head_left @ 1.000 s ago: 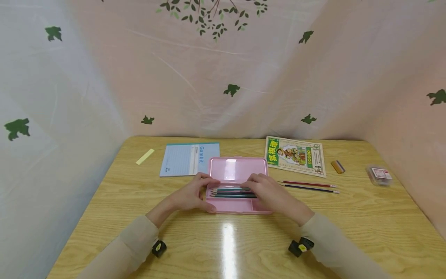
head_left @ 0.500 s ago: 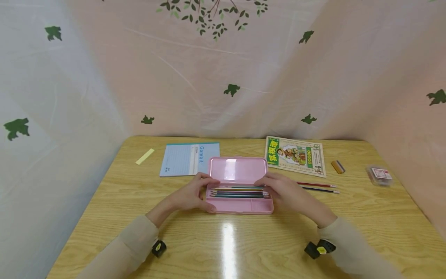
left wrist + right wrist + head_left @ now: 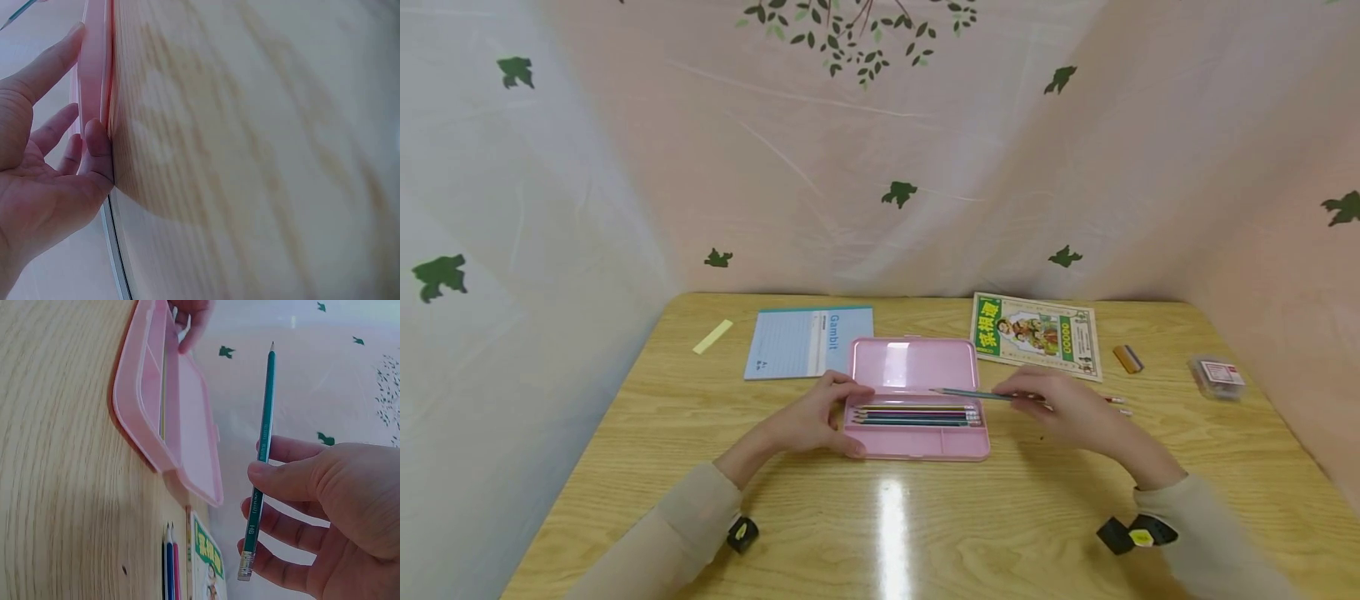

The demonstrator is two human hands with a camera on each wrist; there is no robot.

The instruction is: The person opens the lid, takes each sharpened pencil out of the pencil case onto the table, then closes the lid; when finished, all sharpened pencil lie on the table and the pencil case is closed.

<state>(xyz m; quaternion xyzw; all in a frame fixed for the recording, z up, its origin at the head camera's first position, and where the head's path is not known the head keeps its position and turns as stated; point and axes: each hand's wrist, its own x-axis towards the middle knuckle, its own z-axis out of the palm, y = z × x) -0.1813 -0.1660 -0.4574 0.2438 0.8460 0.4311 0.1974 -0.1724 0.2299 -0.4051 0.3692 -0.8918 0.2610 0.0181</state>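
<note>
An open pink pencil case (image 3: 895, 442) lies in the middle of the table, lid tilted back. Several pencils (image 3: 917, 416) fill its rear compartment; the front compartments hold nothing visible. My left hand (image 3: 805, 418) grips the case's left end, thumb at the front and fingers at the back; the left wrist view shows them on the pink edge (image 3: 95, 69). Right of the case, my right hand (image 3: 1067, 410) holds a green pencil (image 3: 267, 406) between thumb and fingers, above the table. Its tip points left over the hinge side, and the eraser end shows in the right wrist view.
Two pencils (image 3: 169, 565), partly hidden by the right hand, lie right of the case. Behind are a blue notebook (image 3: 786, 343) and an illustrated booklet (image 3: 1037, 335). A yellow strip (image 3: 712, 337) lies left; a small orange-and-blue block (image 3: 1127, 358) and clear box (image 3: 1217, 379) lie right.
My right hand has lifted the green pencil out of the case and moved right with it. The left hand has stayed on the case's left end.
</note>
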